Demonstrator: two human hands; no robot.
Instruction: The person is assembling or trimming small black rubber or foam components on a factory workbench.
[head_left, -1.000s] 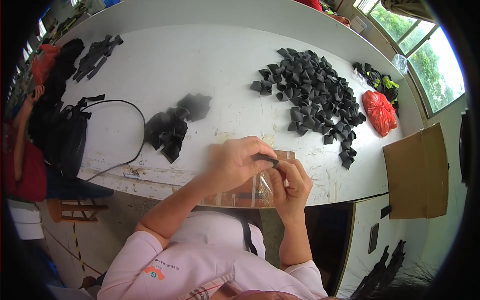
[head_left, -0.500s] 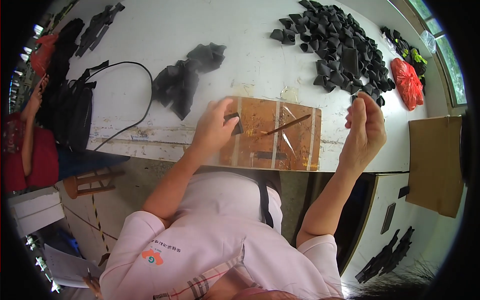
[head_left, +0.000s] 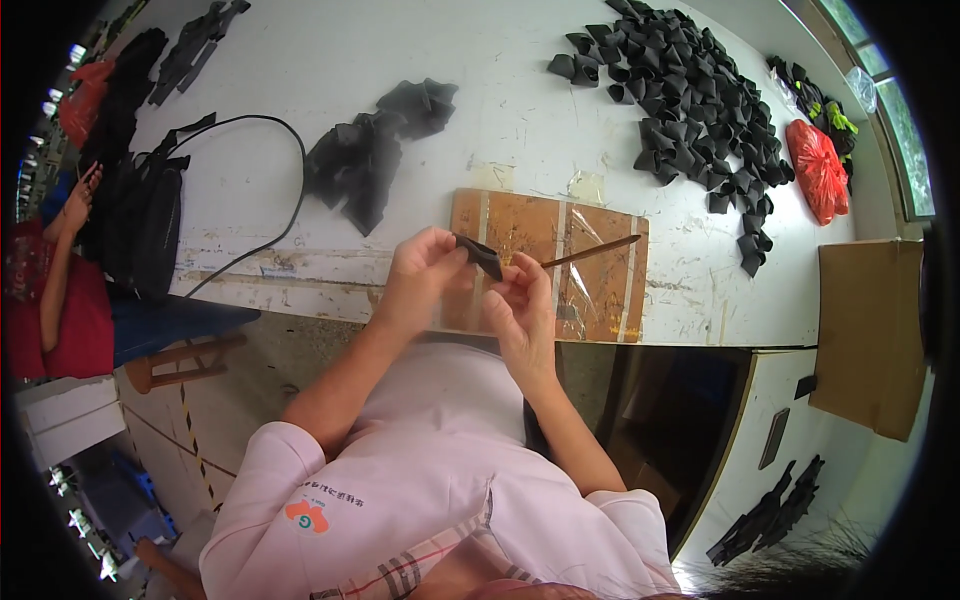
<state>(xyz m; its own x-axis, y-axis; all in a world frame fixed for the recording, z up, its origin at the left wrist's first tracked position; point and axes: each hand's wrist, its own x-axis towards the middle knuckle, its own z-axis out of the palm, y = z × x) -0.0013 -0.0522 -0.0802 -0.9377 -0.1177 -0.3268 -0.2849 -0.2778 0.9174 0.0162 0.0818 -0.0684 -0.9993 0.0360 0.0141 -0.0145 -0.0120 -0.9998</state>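
Observation:
A small folded black fabric piece [head_left: 480,256] is pinched in my left hand [head_left: 418,275], above the brown board on the table's front edge. My right hand [head_left: 525,310] has its fingers bent in at the piece's right end and seems to grip it there. On or just above the brown board [head_left: 605,300] is a thin dark stick [head_left: 600,247]. Its left end meets my right fingers; I cannot tell whether they hold it. Clear tape strips cross the board.
A heap of folded black pieces [head_left: 690,100] covers the table's far right, beside a red plastic bag [head_left: 818,172]. Flat black pieces [head_left: 365,160] lie left of centre, near a black cable [head_left: 303,165]. A cardboard box [head_left: 868,335] stands right. Another person's arm [head_left: 62,240] shows left.
My right hand has come left from near the heap to meet my left hand at the black piece. The piece is turned, and the stick sits slightly further right.

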